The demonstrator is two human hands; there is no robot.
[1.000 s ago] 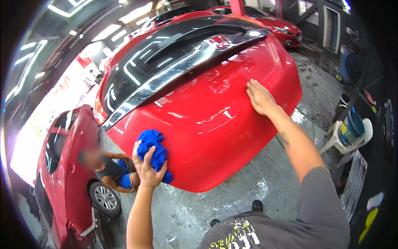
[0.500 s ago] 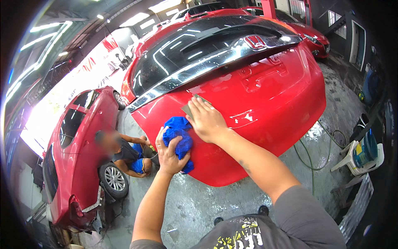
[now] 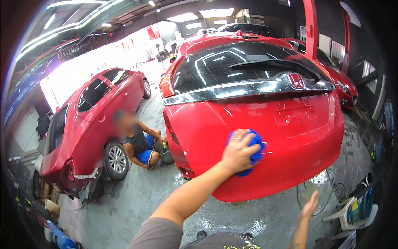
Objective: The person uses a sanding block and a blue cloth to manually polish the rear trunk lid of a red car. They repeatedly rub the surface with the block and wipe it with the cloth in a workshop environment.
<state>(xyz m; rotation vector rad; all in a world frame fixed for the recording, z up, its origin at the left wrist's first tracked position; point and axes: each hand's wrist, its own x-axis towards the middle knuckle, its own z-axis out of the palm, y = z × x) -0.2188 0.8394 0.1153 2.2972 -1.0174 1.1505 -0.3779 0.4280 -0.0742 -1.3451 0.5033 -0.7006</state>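
A blue cloth (image 3: 258, 145) lies bunched against the red tailgate (image 3: 207, 145) of a car. My left hand (image 3: 239, 152) grips it and presses it on the panel, below the chrome strip (image 3: 248, 88). Off the panel's lower right edge, my right hand (image 3: 309, 205) is raised over the floor. It holds a thin grey-green sheet of sandpaper (image 3: 311, 191), which looks blurred. Wet streaks and light reflections show on the tailgate paint.
At left a co-worker (image 3: 139, 143) crouches by a dark bucket (image 3: 166, 153), beside a second red car (image 3: 99, 103) with a damaged rear. A green hose (image 3: 331, 195) lies on the wet floor (image 3: 137, 211) near a white plastic stool (image 3: 346, 220) bearing a blue-green bucket (image 3: 360, 207).
My left hand has carried the blue cloth rightward from the tailgate's left edge onto its middle. My right hand has left the panel with the sandpaper and moved down to the right. The view has shifted.
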